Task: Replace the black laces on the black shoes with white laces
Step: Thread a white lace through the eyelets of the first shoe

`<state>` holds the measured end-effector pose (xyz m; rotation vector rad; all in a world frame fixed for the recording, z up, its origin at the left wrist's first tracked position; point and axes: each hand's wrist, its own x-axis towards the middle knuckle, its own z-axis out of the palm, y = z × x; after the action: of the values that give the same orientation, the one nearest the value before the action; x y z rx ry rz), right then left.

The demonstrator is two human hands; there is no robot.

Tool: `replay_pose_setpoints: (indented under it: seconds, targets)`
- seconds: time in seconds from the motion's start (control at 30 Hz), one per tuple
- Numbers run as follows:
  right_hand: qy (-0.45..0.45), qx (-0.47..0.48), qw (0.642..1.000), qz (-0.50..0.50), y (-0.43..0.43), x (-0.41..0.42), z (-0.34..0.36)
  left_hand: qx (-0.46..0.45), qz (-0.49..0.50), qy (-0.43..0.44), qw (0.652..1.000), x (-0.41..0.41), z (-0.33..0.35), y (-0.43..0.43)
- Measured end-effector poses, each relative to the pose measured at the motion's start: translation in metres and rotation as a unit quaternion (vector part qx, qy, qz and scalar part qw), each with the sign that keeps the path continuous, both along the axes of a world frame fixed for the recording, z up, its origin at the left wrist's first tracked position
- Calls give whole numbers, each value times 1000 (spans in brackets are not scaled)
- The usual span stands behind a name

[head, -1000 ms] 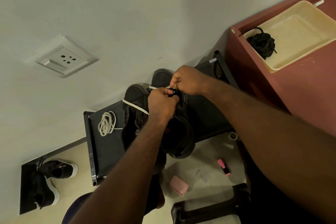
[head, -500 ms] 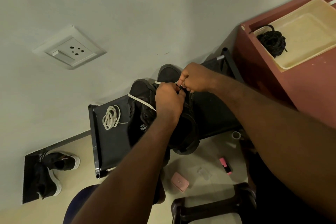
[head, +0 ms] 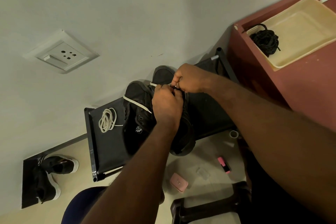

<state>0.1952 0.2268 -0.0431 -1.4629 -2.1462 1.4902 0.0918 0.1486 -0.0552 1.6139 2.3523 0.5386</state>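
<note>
Your left grip and right grip, both clenched, pinch the white lace at the eyelets of the black shoe.

blk shoes, wht laces, blk laces, cream tray, maroon cabinet

Matt cloth shoes (smooth plastic tray)

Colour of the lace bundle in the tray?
Black; the lace bundle sits in a cream tray, head view.
</note>
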Motion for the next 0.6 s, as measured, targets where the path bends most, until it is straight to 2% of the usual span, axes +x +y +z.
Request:
replay_pose_setpoints:
  seconds: [0.4, 0.5, 0.6]
  targets:
    - [37, 13, 999, -6, -1, 2, -5, 29, -5, -61, 998, -8, 2, -4]
    - [26, 22, 999, 4, -1, 1, -3, 46, -4, -105, 993, -12, 5, -5]
    - [17, 25, 999, 35, -2, 0, 1, 72, 12, -189, 979, -16, 21, -8]
